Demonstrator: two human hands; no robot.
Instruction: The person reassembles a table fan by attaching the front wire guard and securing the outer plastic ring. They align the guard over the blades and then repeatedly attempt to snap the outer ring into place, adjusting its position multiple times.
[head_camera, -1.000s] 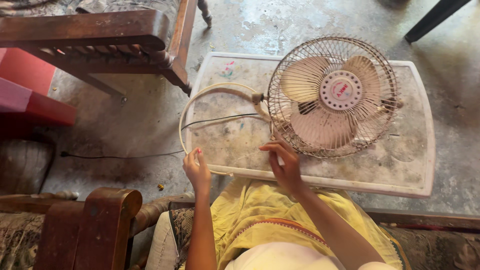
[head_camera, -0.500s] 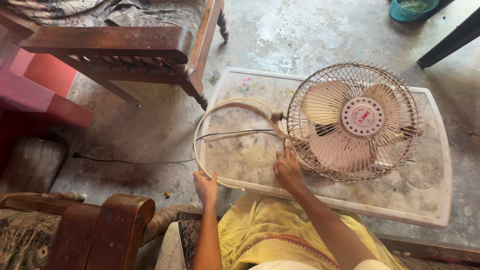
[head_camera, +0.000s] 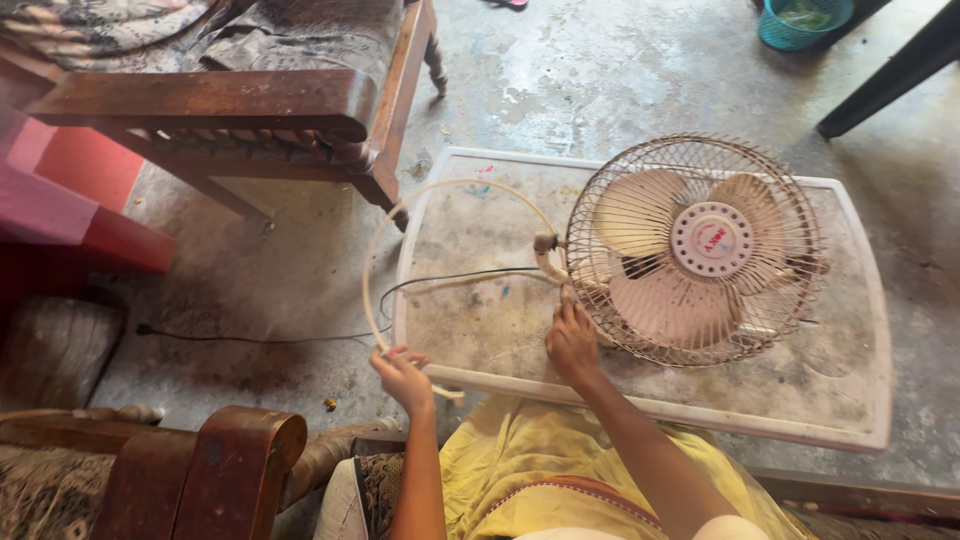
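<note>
On desk: fan (head_camera: 700, 250) lies face-up on the white desk (head_camera: 860, 400), its long axis running left to right.
Left hand (head_camera: 402, 378): clenched around the ring stand (head_camera: 375, 260) at its near-left arc.
Right hand (head_camera: 572, 345): nearer the fan, fingers resting on the cage's near edge.

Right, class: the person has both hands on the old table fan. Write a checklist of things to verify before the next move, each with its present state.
1. Left hand has a grip on the curved stand hoop: ok, fingers closed on its lower end.
2. Right hand steadies the fan: ok, it touches the wire guard at its lower left edge.
3. Fan lies on the white table: ok.
4. Blades at rest: ok, they show sharp, not blurred.
5. Black cord unplugged: cannot tell, its far end is unclear.
6. Hoop clear of the wooden chair: cannot tell, they look close.
</note>
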